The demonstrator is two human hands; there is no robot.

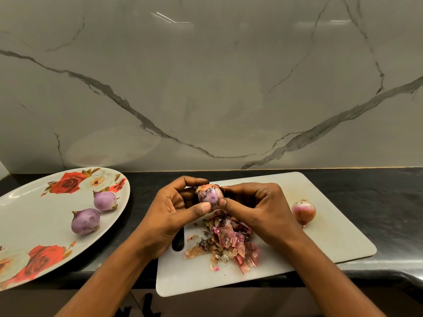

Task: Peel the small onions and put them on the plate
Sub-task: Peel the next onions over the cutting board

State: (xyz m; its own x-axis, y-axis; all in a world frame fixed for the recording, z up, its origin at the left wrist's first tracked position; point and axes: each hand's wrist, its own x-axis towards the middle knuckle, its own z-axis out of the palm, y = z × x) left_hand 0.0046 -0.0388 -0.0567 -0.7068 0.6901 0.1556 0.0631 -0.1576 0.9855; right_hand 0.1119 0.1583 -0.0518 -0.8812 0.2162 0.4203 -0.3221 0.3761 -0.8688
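1. The small purple onion (210, 195) I am peeling is partly bare, with papery brown skin on its top. I hold it up over the white plastic cutting board (320, 239).
2. My left hand (176, 209) curls round it, thumb underneath.
3. My right hand (256, 207) pinches the skin at its lower right side.
4. A peeled purple onion (105, 200) and a second peeled onion (85, 221) lie on the oval rose-patterned plate (34, 213) at my left.
5. One reddish unpeeled onion (303, 212) waits on the board, so I judge two done, two left.
6. Pink-brown peelings (229, 239) lie heaped beneath my hands.
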